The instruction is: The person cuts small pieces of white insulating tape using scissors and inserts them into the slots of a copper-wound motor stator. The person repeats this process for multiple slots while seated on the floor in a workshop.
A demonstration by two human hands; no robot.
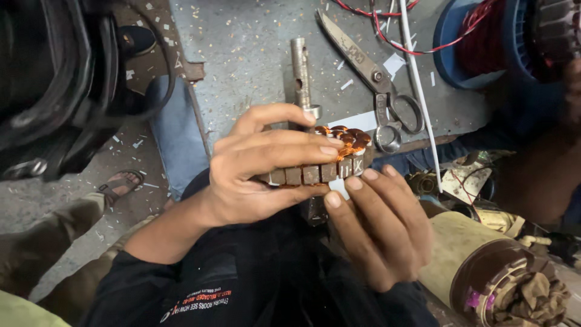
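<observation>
L hand (254,175) is wrapped round a slotted metal motor core (315,172), thumb under it, fingers over the top, closed firm on it. The core sits just above the person's lap, near the front edge of the grey workbench (254,54). Copper windings (346,138) show at the core's far end, w/ a steel shaft (300,66) sticking out beyond, pointing away over the bench. R hand (378,224) sits below and beside the core, fingers half curled, fingertips (354,183) touching its lower right edge; it pinches a small white strip (338,186) against the core, far as can be told. Scissors (378,79) lie on the bench just right of the shaft, shut, w/ red wire (399,33) and a white tube (417,79) near them. A brown motor housing (490,278) sits lower right.
</observation>
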